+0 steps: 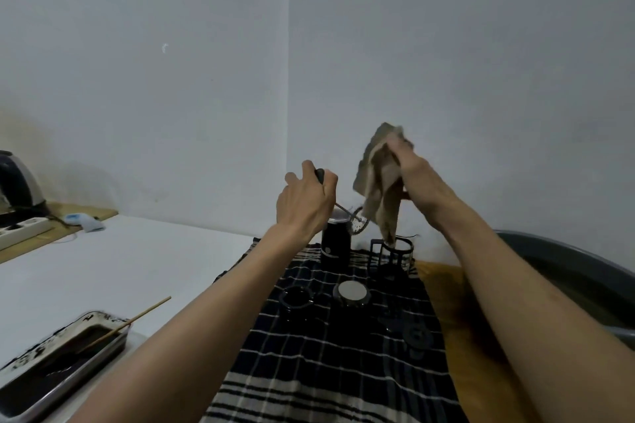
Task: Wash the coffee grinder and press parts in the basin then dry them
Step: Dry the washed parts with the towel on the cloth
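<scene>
Beige cloth gripped by right hand; left hand grips plunger. Drying step; likely next, wipe the mesh.

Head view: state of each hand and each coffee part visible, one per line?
left hand: grips the plunger knob, held up
plunger: lifted, tilted, mesh disc lowest
right hand: pinches the cloth, raised
cloth: hanging, beside the mesh disc
grinder body: upright on the checked towel
press frame: upright on the towel
basin: holds murky water
</scene>
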Demonstrator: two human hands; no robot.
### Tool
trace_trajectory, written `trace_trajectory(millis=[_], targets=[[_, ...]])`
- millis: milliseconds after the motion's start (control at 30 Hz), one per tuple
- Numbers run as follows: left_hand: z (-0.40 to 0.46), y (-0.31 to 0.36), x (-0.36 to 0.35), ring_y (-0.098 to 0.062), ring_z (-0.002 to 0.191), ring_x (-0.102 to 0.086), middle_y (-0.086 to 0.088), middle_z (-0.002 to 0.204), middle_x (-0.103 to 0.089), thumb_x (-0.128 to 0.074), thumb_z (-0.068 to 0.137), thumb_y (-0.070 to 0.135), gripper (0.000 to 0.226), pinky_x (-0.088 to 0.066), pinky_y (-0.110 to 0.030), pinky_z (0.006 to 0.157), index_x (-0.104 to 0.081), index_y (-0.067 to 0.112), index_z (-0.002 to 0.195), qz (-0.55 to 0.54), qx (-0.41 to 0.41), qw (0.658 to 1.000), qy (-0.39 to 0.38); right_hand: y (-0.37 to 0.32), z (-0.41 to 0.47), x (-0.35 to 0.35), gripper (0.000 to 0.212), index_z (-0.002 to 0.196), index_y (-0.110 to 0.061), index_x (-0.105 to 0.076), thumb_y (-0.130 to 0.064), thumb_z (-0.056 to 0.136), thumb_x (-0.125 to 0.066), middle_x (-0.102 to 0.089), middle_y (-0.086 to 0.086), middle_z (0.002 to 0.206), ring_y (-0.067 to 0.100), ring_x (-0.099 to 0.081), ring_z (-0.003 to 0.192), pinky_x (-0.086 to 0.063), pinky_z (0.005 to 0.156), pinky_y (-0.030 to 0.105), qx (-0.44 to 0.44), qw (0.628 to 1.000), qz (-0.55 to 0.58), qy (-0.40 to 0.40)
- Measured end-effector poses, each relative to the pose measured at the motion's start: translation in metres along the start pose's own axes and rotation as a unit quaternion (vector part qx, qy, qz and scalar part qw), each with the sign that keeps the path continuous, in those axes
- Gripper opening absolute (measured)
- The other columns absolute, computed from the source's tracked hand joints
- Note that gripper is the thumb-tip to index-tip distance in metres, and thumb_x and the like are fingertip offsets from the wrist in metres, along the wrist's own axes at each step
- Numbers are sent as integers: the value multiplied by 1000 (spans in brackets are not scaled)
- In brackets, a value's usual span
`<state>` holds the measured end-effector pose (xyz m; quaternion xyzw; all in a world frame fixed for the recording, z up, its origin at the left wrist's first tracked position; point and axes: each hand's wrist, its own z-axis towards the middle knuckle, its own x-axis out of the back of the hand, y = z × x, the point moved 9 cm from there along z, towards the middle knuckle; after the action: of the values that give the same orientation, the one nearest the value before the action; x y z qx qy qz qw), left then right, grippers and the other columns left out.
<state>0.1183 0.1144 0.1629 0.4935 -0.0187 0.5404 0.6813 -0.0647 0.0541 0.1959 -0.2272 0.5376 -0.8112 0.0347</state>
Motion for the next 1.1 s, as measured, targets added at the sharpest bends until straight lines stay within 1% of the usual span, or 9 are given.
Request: trace_trajectory(millis=[67,233,367,433,600,700,800,967,1100], targets=[[-4,20,3,-37,75,-49,-16,103,-51,-34,105,45,34,-38,-40,71,-46,14,114,-7,-25,999,18,22,-11,-31,104,127,-17,-67,-95,78,-18,-61,6,140,25,-52,132,-32,116,44,-64,987,-123,-84],[-22,58,7,-38,82,-52,-15,102,-50,-37,104,46,37,-43,-43,77,-47,12,114,16,-100,993,59,42,-17,-37,44,147,-14,-44,-21,104,-43,-59,15,139,31,-57,119,-49,94,37,-41,966,-253,-32],[-29,71,13,-34,80,-55,-10,101,-50,-44,101,49,37,-43,-39,72,-49,14,111,40,-138,988,56,36,-14,-22,14,90,-12,-58,-6,96,-47,-61,10,95,20,-55,74,-37,53,26,-39,963,-268,17],[-31,77,11,-33,80,-56,-8,102,-50,-49,96,51,40,-40,-37,72,-50,14,113,51,-135,989,37,37,-16,-24,28,68,-17,-47,-3,92,-45,-56,7,79,19,-49,61,-33,47,26,-40,956,-291,22],[-32,74,-3,-32,73,-54,-11,98,-53,-42,98,50,44,-37,-37,67,-47,9,112,113,-126,985,27,51,-16,-26,7,86,-19,-59,-22,84,-53,-67,9,88,24,-58,69,-49,58,35,8,938,-347,25],[-21,61,4,-32,79,-52,-15,99,-57,-35,102,45,45,-36,-39,69,-48,4,114,131,-80,988,36,32,-30,0,26,119,-19,-63,-11,100,-47,-66,1,104,22,-61,93,-52,83,34,110,944,-261,166],[-8,45,14,-32,84,-50,-14,102,-54,-30,106,39,41,-36,-40,72,-48,3,103,123,-21,992,25,34,-39,46,29,127,-17,-61,-16,107,-41,-64,0,108,21,-60,100,-46,85,30,69,943,-104,309],[-4,34,7,-32,92,-54,-11,104,-52,-29,104,40,48,-39,-38,80,-47,-2,118,13,99,995,-28,60,-13,-9,56,129,-5,-56,-52,103,-40,-63,21,123,40,-59,115,-47,92,40,-24,966,-234,106],[2,38,0,-36,91,-66,-15,112,-62,-25,96,47,59,-54,-41,84,-59,-1,103,-26,95,992,-75,73,-11,-21,35,116,2,-60,-27,102,-46,-66,25,114,42,-60,105,-45,75,36,-38,943,-324,59]])
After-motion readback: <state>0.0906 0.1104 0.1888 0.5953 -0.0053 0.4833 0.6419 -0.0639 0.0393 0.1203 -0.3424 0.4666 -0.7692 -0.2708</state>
